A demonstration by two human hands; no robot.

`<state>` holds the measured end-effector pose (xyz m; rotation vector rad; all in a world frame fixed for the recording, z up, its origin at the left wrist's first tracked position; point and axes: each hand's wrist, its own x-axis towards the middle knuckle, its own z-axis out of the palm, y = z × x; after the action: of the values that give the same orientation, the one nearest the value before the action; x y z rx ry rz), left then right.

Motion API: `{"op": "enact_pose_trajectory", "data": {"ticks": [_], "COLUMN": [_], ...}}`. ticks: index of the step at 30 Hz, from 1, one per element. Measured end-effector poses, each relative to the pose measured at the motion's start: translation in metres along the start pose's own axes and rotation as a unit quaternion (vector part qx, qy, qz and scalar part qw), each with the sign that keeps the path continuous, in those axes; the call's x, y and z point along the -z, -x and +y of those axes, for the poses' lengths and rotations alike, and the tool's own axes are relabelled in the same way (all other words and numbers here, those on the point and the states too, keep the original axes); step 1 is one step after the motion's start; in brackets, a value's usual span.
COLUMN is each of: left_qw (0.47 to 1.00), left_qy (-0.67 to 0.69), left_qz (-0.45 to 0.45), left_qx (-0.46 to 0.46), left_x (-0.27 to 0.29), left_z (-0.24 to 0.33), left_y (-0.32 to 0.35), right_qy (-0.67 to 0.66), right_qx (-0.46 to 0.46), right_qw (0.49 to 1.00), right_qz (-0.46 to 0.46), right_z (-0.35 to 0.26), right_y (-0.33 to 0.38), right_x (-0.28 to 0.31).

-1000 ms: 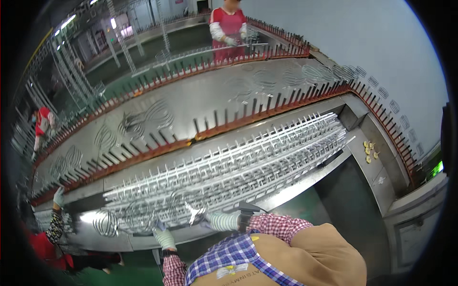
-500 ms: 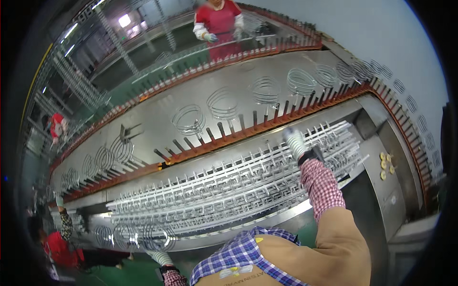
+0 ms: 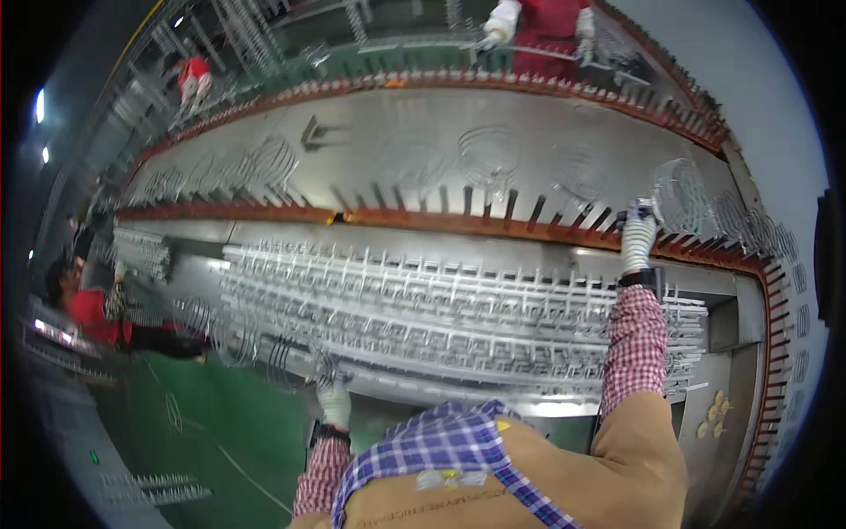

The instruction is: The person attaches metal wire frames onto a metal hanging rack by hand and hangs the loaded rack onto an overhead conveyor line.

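My left hand [image 3: 333, 401], in a striped white glove, is closed at the end of a metal hanging bar. Round wire frames [image 3: 236, 339] stand along it toward the left, though the grip itself is partly blurred. My right hand [image 3: 638, 240], gloved alike, reaches over the conveyor's edge, its dark fingertips closed on the near end of a round wire frame [image 3: 680, 196]. More such wire frames [image 3: 487, 157] hang beside it along the dark pegs. Between my arms lies a wide stack of silver hooked bars [image 3: 441, 317].
An orange-brown conveyor track [image 3: 493, 226] with upright pegs curves round the steel table [image 3: 370, 123]. Small yellow round parts [image 3: 716, 414] lie in a steel tray at the right. One co-worker in red [image 3: 542, 44] stands across the table, another [image 3: 97, 313] at the left.
My right hand has moved from above the bar stack, forward and right, to a wire frame at the track. My left hand has risen into fuller view with its bar. The view has turned left.
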<state>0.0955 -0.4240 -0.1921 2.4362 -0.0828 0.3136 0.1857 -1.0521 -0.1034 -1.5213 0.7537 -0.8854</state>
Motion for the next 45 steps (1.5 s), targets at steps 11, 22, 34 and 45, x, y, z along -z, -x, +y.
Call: {"op": "enact_pose_trajectory", "data": {"ticks": [11,22,34,45], "left_qw": [0.977,0.974,0.998,0.974], "left_qy": [-0.139,-0.15,-0.007,-0.086], "left_qz": [-0.136,-0.161,-0.044,0.04], "left_qx": [0.085,-0.061,0.044,0.204], "left_x": [0.003,-0.014,-0.015,-0.036], "left_z": [-0.012,-0.062,-0.018,-0.015], "left_y": [-0.021,-0.014,-0.017,-0.01], "right_qy": [0.09,0.477,0.116,0.046], "right_qx": [-0.217,0.183,-0.14,-0.208], "right_qw": [0.854,0.713,0.723,0.966], "right_qz": [-0.465,-0.48,-0.666,-0.15], "right_z": [-0.045,0.022,-0.029,0.039], "right_y": [0.385,0.453,0.379,0.102], "right_x": [-0.063,-0.081,-0.014,0.173]}}
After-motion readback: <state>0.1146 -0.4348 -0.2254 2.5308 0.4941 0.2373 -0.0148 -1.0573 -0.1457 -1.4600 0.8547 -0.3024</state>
